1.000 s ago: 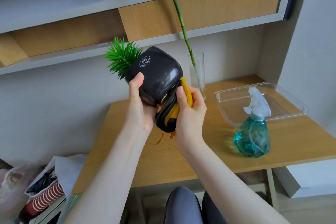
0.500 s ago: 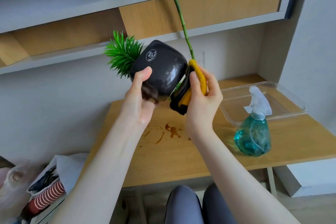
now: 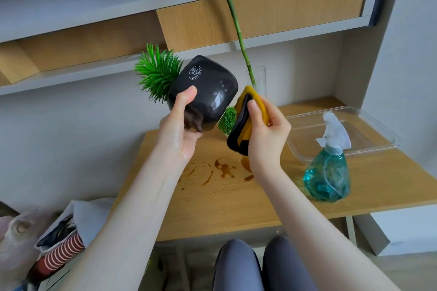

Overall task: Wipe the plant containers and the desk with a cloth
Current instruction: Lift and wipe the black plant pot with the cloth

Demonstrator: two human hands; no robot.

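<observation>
My left hand [image 3: 179, 130] grips a glossy black plant pot [image 3: 208, 87], tilted on its side in the air above the desk, its spiky green plant [image 3: 158, 75] pointing left. A brown smear shows on the pot's lower side by my thumb. My right hand [image 3: 267, 134] holds a folded yellow and black cloth [image 3: 243, 125] just right of the pot, a small gap apart from it. The wooden desk [image 3: 236, 201] below carries brown stains [image 3: 224, 170]. A clear glass vase [image 3: 260, 80] with a tall green stem stands behind the cloth.
A teal spray bottle [image 3: 328, 177] stands on the desk's right part, in front of a clear plastic tray [image 3: 383, 134]. A small round green plant [image 3: 227, 120] shows between pot and cloth. Shelves hang above. Bags lie on the floor at left [image 3: 54, 243].
Both hands rose with the pot and cloth. The cloth, pressed on the pot's underside a second ago, has come away to its right. More of the stained desk shows.
</observation>
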